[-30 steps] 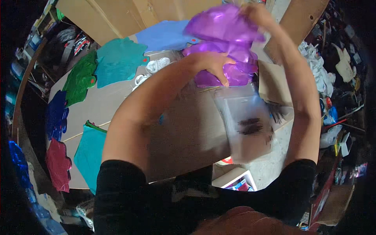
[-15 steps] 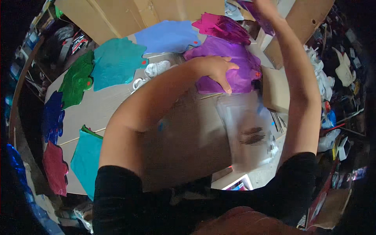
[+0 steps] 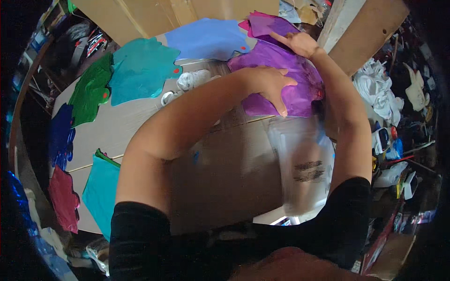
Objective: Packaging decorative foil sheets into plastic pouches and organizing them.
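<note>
My left hand (image 3: pixel 273 86), thumb and fingers spread, rests on a stack of flat, shiny purple foil pieces (image 3: pixel 262 58). My right hand (image 3: pixel 300 44) lies farther back with its index finger stretched out. It touches a purple foil piece (image 3: pixel 265 24) on top of a magenta pile (image 3: pixel 243 25). Similar flat pieces with wavy edges fan around the table: light blue (image 3: pixel 204 40), teal (image 3: pixel 140 70), green (image 3: pixel 89 93), dark blue (image 3: pixel 61 131) and dark red (image 3: pixel 63 199). Small red dots mark several of them.
White ribbon-like rolls (image 3: pixel 193 79) sit mid-table behind my left forearm. A clear plastic bag (image 3: pixel 304 154) lies at the right of the brown cardboard surface (image 3: pixel 234 168). A turquoise piece (image 3: pixel 101 187) lies near left. Cardboard (image 3: pixel 136 18) stands behind; white crumpled material (image 3: pixel 377 91) is at right.
My right hand has come down and left from the upper right, bringing the purple foil piece onto the magenta pile. My left hand has stayed on the purple stack.
</note>
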Demonstrator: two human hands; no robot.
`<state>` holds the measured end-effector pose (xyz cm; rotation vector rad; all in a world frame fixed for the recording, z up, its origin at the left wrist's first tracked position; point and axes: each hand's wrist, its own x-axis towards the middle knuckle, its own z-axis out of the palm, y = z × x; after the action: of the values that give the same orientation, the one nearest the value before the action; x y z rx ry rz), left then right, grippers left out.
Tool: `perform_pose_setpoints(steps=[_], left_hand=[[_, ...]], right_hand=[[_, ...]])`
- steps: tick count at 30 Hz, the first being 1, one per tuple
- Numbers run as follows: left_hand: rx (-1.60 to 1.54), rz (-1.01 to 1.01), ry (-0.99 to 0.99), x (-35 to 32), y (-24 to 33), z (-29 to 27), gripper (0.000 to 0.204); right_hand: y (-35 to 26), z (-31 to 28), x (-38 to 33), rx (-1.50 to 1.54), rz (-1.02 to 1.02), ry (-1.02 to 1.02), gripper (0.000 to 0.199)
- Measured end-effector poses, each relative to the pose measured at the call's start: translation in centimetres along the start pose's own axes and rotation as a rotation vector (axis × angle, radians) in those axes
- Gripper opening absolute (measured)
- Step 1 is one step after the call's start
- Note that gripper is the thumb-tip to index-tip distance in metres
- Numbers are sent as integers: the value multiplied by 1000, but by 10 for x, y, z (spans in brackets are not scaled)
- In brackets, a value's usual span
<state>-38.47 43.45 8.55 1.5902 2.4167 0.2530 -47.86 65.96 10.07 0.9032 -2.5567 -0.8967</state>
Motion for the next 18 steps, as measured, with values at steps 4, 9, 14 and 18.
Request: perform_pose_setpoints(steps=[4,9,14,18], left_hand=[[-2,15,9,-3,-1,1,111],[-8,62,8,3,1,5,111],[-35,42,6,6,-11,8,113],[-20,86,51,11,-19,3,106]], right_hand=[[-3,0,-4,41,-84,11,59],[1,22,0,185,76,-11,30],[-15,15,30,334,221,-34,31],[-19,23,44,292,323,-125,30]])
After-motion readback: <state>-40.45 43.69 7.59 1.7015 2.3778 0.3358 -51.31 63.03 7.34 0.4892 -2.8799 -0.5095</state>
